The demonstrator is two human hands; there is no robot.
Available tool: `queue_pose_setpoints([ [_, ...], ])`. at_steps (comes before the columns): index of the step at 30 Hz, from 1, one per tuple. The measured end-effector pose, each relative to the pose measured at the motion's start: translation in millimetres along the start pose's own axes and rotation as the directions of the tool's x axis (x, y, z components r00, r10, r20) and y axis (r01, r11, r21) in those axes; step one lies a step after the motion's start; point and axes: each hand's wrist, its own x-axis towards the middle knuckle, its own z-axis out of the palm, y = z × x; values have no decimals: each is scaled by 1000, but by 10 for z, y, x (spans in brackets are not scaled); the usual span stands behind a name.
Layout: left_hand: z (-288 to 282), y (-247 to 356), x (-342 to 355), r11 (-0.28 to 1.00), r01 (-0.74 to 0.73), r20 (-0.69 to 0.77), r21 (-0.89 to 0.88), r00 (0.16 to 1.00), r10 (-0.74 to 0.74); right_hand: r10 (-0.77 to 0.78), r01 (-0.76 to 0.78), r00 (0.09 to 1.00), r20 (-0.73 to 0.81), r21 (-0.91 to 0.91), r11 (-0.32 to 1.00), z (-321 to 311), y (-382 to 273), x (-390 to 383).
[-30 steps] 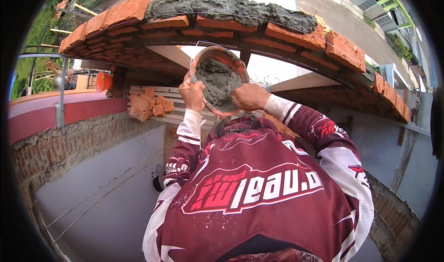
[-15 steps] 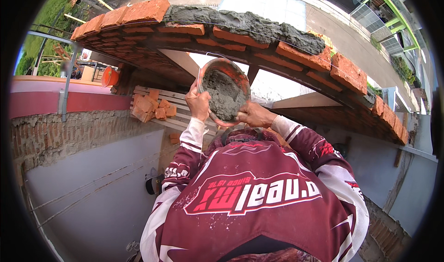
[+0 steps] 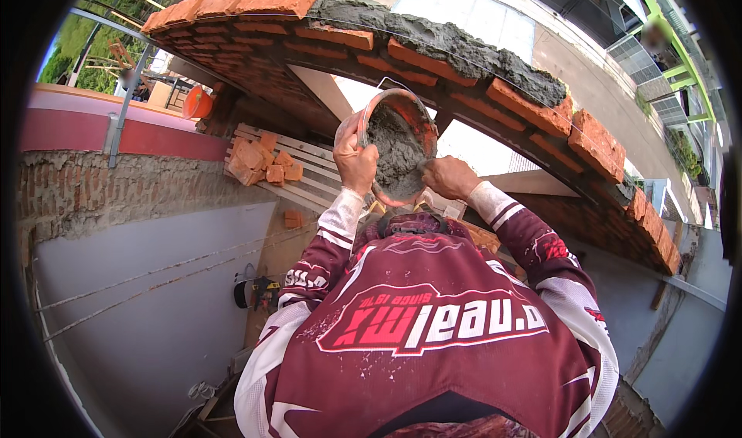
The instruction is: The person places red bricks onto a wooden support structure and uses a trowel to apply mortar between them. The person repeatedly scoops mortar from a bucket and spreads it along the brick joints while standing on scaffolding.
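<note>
An orange bucket (image 3: 349, 131) holds wet grey mortar (image 3: 398, 151) and is tipped so that its mouth faces me. Its thin wire handle arcs over the far rim. Closed on the bucket's left rim, my left hand (image 3: 355, 164) has its thumb over the edge. On the right side, the fingers of my right hand (image 3: 450, 178) close at the near rim, beside the mortar. Just beyond the bucket runs a brick wall (image 3: 533, 106); a thick bed of grey mortar (image 3: 440, 40) covers part of its top.
Loose bricks (image 3: 255, 161) lie on wooden slats (image 3: 309, 195) at the left. A second orange bucket (image 3: 198, 103) stands farther back, near a red-painted ledge (image 3: 77, 133). A string (image 3: 363, 17) stretches along the wall top. Two thin lines (image 3: 154, 283) cross the lower left.
The view has shifted, so the wall and bucket appear farther right in the picture. Both hands keep hold of the bucket, which stays close to the wall.
</note>
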Motion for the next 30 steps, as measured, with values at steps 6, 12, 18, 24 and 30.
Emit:
queue_pose_setpoints([
  [6,-105,-40,21,932,266,9,-246,962,-272,46,-179,974,220,635,751,284,-16,-144],
  [12,-73,-46,-65,900,315,-4,-301,944,-331,-280,170,911,-304,-342,924,109,-48,-310],
  [18,20,1,-45,991,131,41,-27,991,-130,32,-101,950,-310,-207,973,-194,183,-246],
  [24,181,-24,-13,976,141,15,-165,990,-141,-45,16,994,96,278,960,194,5,-105],
  [30,148,-43,23,755,498,76,-425,851,-519,10,-90,989,146,548,832,56,80,-368],
])
